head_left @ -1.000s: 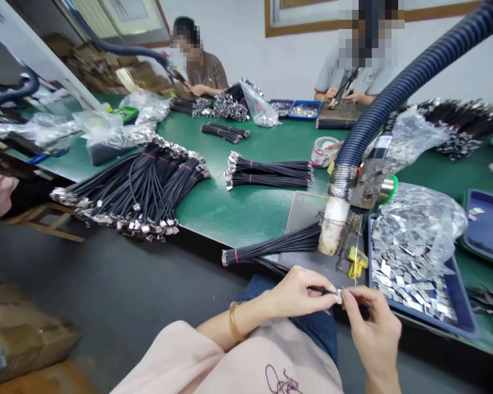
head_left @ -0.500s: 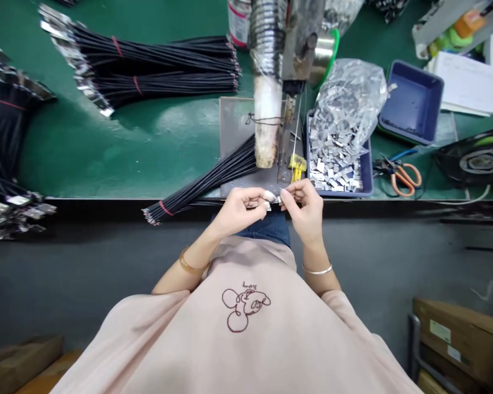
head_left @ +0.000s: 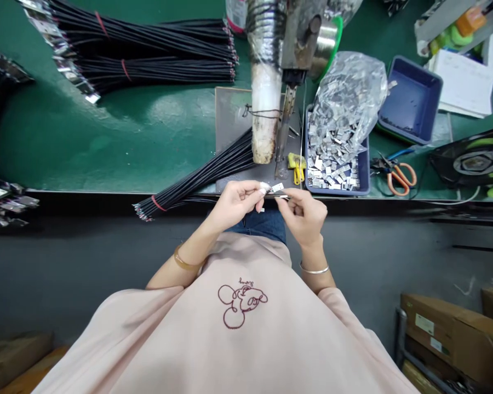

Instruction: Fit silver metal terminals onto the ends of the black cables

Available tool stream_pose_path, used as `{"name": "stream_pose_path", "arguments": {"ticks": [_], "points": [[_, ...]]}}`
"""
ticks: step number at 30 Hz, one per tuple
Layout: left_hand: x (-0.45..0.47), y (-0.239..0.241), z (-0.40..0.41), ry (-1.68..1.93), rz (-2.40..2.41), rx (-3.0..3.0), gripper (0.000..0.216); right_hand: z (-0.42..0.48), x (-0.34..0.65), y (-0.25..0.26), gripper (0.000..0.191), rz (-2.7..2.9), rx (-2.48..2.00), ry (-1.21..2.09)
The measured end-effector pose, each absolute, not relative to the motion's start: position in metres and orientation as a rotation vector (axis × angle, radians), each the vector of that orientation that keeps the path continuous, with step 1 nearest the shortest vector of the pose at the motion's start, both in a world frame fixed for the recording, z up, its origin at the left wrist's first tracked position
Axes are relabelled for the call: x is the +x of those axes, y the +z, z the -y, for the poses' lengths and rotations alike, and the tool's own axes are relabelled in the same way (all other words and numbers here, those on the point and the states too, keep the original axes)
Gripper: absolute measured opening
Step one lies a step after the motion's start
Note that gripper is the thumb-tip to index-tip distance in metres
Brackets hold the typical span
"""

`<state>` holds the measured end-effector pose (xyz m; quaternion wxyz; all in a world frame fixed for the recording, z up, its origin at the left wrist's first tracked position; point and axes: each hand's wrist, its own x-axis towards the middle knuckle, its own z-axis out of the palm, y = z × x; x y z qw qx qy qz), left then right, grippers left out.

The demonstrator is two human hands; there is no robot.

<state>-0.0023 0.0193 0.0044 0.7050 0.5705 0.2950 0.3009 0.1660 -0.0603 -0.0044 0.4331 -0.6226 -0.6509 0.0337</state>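
Left hand (head_left: 237, 203) grip is pinched on small metal piece (head_left: 277, 187), likely steadying it; right hand (head_left: 306, 218) grip curled alongside, closure unclear; parts tray (head_left: 365, 171) presumably kept near for reach.

Bench area bright, light seemingly coming from overhead. Soft glare is pooling on the green tabletop (head_left: 160, 117). Clear plastic bag (head_left: 349, 90) is throwing hard highlights; loose metal pieces (head_left: 332, 172) beneath are glinting. White papers (head_left: 462, 82) are bleaching out, writing too faint to read. Left hand (head_left: 239, 203) and right hand (head_left: 306, 214) are catching even light; small metal piece (head_left: 277, 187) between them is washing toward white, fine detail blurring. Below the bench edge, shadow is deepening and the grey floor (head_left: 361, 268) is looking dim. Wide lens is stretching the pink shirt (head_left: 181, 345) toward the lower corners; lower-left boxes (head_left: 18, 358) are going murky and soft.
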Motion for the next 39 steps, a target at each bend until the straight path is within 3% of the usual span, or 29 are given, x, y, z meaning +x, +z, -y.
{"name": "stream_pose_path", "arguments": {"ticks": [5,11,18,26,39], "points": [[-0.003,0.008,-0.021,0.609,-0.65,1.279,0.039,0.054,0.162,-0.005,0.014,1.774,-1.547,0.078],[0.001,-0.001,-0.014,0.665,-0.726,1.279,0.018,0.058,0.17,0.008,0.015,1.577,-1.581,0.531],[0.009,0.003,-0.014,0.786,-0.81,1.216,0.017,0.066,0.169,0.007,0.015,1.158,-1.434,0.171],[0.015,0.001,-0.017,0.861,-0.816,1.218,0.014,0.057,0.158,-0.003,0.007,1.518,-1.464,0.093],[0.022,0.006,-0.02,0.949,-0.877,1.342,0.012,0.043,0.155,0.002,0.008,1.492,-1.467,0.076]]}}
